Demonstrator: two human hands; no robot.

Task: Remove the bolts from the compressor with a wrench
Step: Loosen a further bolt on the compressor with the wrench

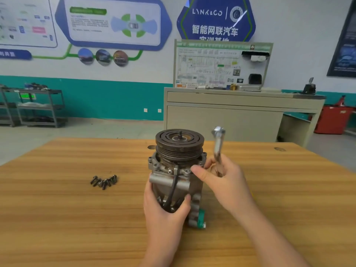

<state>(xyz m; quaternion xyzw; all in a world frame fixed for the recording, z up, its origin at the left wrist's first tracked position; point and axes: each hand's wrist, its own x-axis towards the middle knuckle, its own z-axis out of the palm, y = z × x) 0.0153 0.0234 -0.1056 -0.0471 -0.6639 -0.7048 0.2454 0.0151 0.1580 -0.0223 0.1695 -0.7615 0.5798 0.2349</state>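
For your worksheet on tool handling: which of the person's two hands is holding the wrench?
The right hand holds the wrench, its head pointing up beside the pulley. The left hand only grips the compressor body low down to steady it.

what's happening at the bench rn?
A person is stripping bolts off a compressor standing pulley-up on a wooden table. The left hand grips the lower body to steady it. The right hand holds a wrench with its head raised off the part, thumb and fingertips at the flange. A small pile of removed bolts lies on the table to the left.
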